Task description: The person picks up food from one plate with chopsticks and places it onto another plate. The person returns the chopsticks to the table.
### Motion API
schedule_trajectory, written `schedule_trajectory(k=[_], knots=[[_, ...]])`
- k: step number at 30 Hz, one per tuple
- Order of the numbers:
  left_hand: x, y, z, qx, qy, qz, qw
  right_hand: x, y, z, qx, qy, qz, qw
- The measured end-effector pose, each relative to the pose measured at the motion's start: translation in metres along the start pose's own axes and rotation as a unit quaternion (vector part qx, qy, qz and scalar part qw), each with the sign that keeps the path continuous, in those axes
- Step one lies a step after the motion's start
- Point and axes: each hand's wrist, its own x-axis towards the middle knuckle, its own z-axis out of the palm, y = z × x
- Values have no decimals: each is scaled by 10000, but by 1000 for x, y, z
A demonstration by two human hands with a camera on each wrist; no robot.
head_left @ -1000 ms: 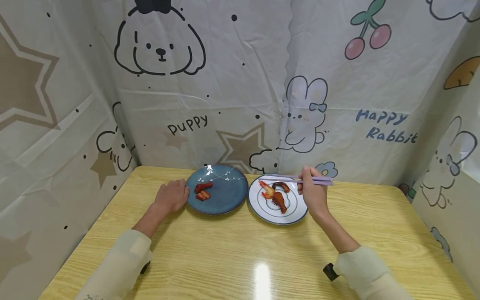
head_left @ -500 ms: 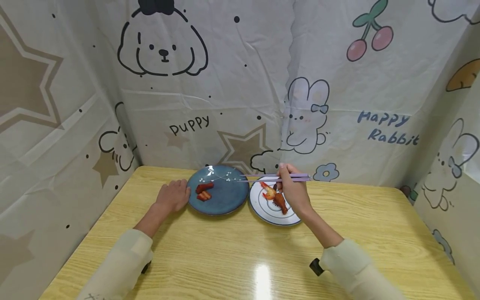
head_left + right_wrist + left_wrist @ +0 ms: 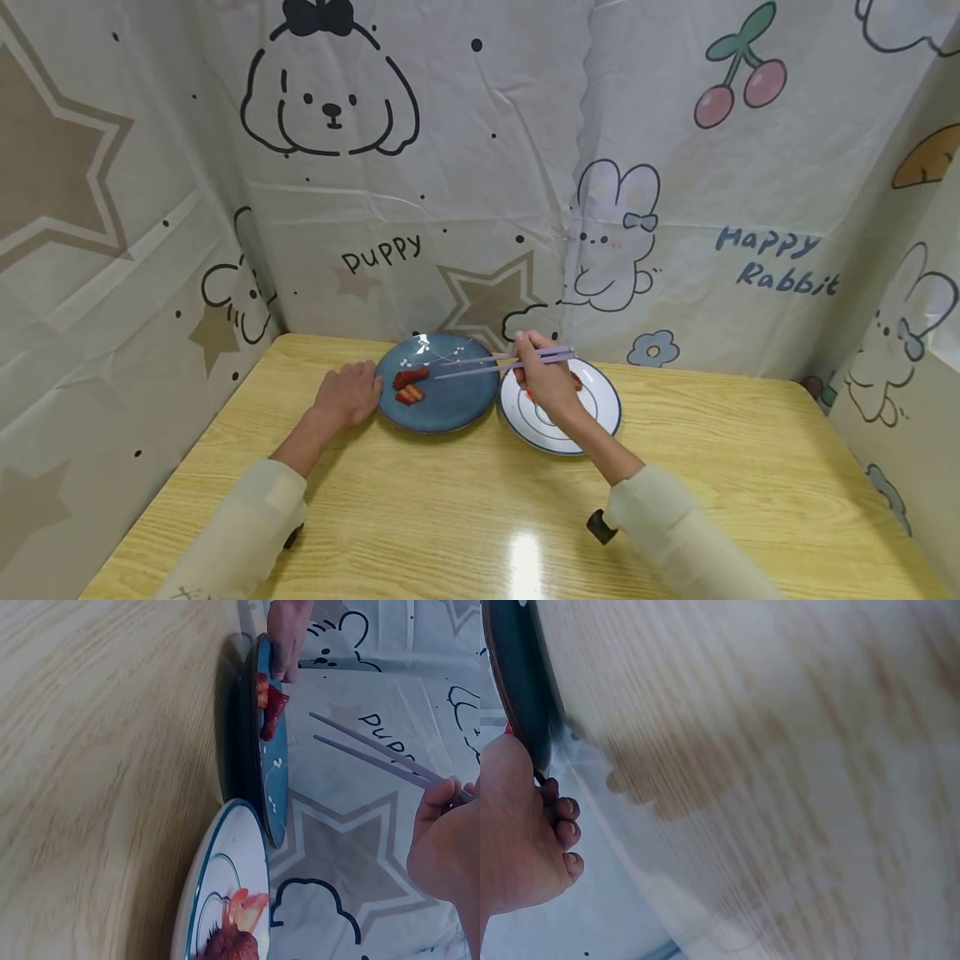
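Observation:
My left hand (image 3: 348,393) holds the left rim of a dark blue plate (image 3: 457,408), its thumb over the edge in the right wrist view. On that plate lie a glossy red-brown piece of food (image 3: 411,377) and a striped piece like braised pork (image 3: 409,394). With my right hand (image 3: 546,379) I grip a pair of lilac chopsticks (image 3: 480,367). Their tips hang above the blue plate, slightly apart, with nothing between them. Beneath the right hand stands a white plate (image 3: 600,408) with blue rings; a shrimp (image 3: 244,906) and a brown, crusted piece (image 3: 231,945) show on it.
Both plates stand side by side at the back of a yellow wood-grain table (image 3: 450,508). A printed cloth (image 3: 480,167) hangs close behind them and on both sides. A small dark round object (image 3: 812,385) lies at the far right corner.
My right hand has moved left with the chopsticks, from over the white plate's right side until their tips reach over the blue plate. The left hand stays at the rim.

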Motion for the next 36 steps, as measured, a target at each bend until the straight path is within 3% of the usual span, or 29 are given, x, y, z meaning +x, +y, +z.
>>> schedule_trajectory(k=[12, 36], knots=[[1, -2, 0, 24, 106, 13, 9999, 12, 7, 20, -66, -374, 166, 9991], [-1, -2, 4, -17, 120, -2, 9999, 26, 20, 37, -317, -882, -17, 9956]])
